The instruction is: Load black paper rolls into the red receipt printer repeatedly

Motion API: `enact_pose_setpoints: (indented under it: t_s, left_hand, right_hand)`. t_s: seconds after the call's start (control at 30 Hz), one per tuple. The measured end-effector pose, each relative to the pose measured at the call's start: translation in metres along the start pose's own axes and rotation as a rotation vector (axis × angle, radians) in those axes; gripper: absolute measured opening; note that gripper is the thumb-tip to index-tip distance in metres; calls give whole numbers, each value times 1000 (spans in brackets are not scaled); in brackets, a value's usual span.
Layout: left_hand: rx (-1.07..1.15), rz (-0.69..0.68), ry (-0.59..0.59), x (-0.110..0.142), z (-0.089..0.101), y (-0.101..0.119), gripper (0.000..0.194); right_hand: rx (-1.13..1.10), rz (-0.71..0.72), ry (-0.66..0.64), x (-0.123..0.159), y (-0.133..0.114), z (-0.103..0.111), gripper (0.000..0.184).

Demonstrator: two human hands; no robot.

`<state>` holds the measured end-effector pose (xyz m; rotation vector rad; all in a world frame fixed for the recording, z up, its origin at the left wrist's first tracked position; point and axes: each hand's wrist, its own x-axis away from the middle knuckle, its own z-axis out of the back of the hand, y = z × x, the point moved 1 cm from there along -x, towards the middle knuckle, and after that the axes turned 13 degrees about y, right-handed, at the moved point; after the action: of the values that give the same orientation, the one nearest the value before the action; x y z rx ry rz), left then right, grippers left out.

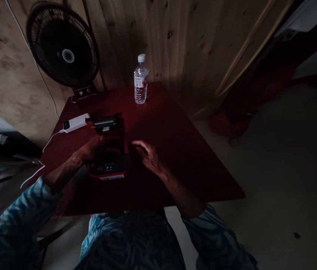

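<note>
A small red and black label printer (110, 165) stands on the dark red table (175, 165), its lid (106, 123) raised at the back. My left hand (102, 144) reaches into the uncovered compartment from the left. Deep shadow hides its fingertips and whatever they may touch. Just right of the printer, my right hand (147, 153) hovers with thumb and fingers apart and nothing between them. It does not appear to touch the printer. Several small buttons or lights show on the printer's front panel.
A white rectangular device (76, 123) with a white cable (50, 140) lies left of the lid. Behind it stands a black fan (62, 48). A clear plastic bottle (140, 80) is upright near the table's back edge, before a wooden wall (197, 48).
</note>
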<state>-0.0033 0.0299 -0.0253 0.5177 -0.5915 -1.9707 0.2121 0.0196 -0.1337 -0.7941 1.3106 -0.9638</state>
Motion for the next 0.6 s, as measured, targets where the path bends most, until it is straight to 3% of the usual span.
enact_pose_setpoints:
  t_s: [0.13,0.4,0.6]
  left_hand:
    - [13,2,-31,2,6,3,27]
    - [-7,72,-42,3,9,0,34]
    - [-49,145,100,43,31,23,42]
  right_hand:
    - [-1,9,4,-1,0,0,22]
    - [26,70,2,2,10,-2,23]
    - [21,65,39,1,19,-1,25]
